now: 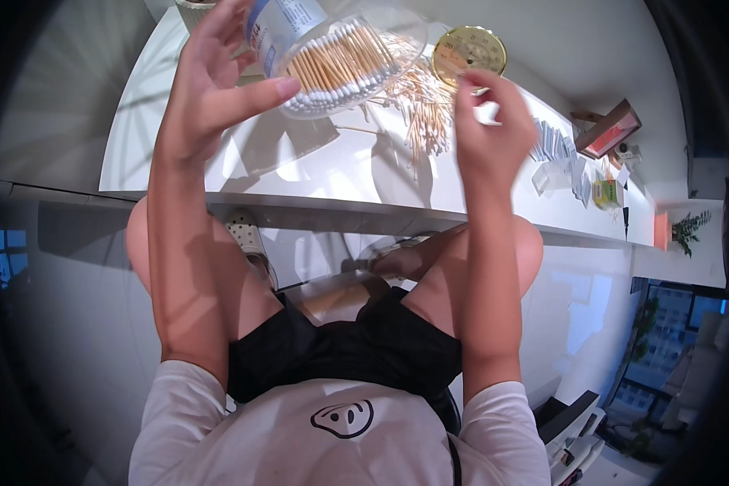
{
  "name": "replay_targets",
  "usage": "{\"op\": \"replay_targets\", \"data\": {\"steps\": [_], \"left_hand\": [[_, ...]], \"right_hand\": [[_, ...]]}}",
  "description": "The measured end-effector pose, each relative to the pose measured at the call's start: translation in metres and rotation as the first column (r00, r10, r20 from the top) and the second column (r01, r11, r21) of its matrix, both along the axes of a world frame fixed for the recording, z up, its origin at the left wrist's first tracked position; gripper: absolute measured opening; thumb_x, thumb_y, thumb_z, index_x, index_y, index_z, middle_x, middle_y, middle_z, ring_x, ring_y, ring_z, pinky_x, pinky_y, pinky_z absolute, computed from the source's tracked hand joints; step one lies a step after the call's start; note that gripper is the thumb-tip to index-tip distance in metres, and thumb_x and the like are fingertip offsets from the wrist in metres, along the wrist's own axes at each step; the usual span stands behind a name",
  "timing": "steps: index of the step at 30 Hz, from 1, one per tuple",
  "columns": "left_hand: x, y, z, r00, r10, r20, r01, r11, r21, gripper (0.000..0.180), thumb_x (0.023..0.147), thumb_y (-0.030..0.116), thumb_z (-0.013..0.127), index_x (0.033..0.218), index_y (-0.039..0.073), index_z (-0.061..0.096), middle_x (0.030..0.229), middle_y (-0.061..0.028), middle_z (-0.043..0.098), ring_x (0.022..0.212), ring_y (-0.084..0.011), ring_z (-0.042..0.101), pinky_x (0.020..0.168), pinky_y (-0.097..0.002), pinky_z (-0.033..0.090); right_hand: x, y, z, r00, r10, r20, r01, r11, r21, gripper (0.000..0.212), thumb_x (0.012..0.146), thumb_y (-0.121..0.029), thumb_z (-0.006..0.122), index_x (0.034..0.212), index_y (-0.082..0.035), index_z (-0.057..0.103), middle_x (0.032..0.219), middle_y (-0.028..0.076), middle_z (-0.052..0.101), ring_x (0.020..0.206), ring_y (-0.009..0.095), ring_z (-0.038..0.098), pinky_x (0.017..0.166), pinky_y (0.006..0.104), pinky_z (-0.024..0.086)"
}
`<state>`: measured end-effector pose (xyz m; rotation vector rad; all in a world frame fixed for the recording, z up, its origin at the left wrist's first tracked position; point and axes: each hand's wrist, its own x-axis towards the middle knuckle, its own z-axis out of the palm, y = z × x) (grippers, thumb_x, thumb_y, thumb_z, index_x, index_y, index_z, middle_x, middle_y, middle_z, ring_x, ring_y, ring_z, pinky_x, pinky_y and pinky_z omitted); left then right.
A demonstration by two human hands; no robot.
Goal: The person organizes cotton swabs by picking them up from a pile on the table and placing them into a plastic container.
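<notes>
Clear tub (277, 39): tilted, held up over the white table (332, 172)
Left hand (206, 101): at the tub's left side, clamped on it, thumb across the near edge
Right hand (494, 125): right of the tub and apart from it, thumb and fingers drawn together; blurred, cannot tell whether a swab is pinched there
Swabs inside (344, 61): a large batch within the tub, lying mostly side by side
Loose swabs (427, 121): heaped on the table to the tub's right, crossing at many angles
Progress: judged partway, a good share in order in the tub, a sizeable share outside it
Tub label (300, 13): blue and white on the tub's wall, lettering present, tilted and partly cut off
Gold-rimmed dial (471, 50): right of the tub, numerals round its face
Yellow-green box (606, 193): far right of the tub, print too small to read
</notes>
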<state>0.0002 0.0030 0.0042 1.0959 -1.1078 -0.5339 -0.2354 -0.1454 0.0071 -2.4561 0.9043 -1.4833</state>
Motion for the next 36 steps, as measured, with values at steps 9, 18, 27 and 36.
{"op": "replay_targets", "data": {"steps": [9,18,27,36], "left_hand": [[-0.002,-0.002,0.002,1.0,-0.008,-0.006,0.008,1.0,-0.026,0.102,0.063,0.026,0.081,0.151,-0.004,0.038,0.146,-0.016,0.048,0.136,-0.0272,0.046,0.116,-0.039,0.031],[0.0,0.0,0.004,1.0,-0.015,0.021,0.015,1.0,0.012,0.101,0.064,0.026,0.081,0.151,-0.003,0.037,0.146,-0.0158,0.048,0.136,-0.0268,0.046,0.116,-0.0386,0.031],[-0.001,-0.002,0.002,1.0,-0.026,0.017,0.027,1.0,-0.015,0.1,0.065,0.025,0.08,0.151,-0.003,0.038,0.146,-0.0158,0.048,0.137,-0.027,0.046,0.117,-0.0385,0.031],[0.003,-0.001,-0.002,1.0,-0.007,0.019,0.007,1.0,-0.004,0.099,0.065,0.024,0.079,0.151,-0.003,0.038,0.146,-0.0157,0.048,0.137,-0.0265,0.046,0.117,-0.0376,0.03]], "right_hand": [[0.009,0.027,0.015,0.954,0.276,-0.114,-0.294,0.802,-0.519,0.03,0.064,0.0,0.076,0.094,-0.006,0.073,0.091,0.004,0.07,0.071,0.021,0.062,0.061,0.0314,0.043],[0.038,0.034,-0.003,0.948,0.182,-0.259,-0.274,0.881,-0.386,0.02,0.075,-0.006,0.069,0.094,-0.01,0.072,0.093,-0.003,0.071,0.078,0.019,0.06,0.07,0.0328,0.042],[0.019,0.028,-0.015,0.929,0.338,-0.151,-0.369,0.879,-0.303,0.019,0.074,-0.006,0.078,0.092,-0.011,0.073,0.078,-0.001,0.063,0.07,0.018,0.057,0.061,0.0326,0.038],[0.016,0.027,-0.059,0.927,0.195,-0.321,-0.255,0.955,-0.155,0.019,0.079,-0.015,0.075,0.098,-0.009,0.072,0.092,0.003,0.065,0.085,0.022,0.057,0.071,0.038,0.041]]}}
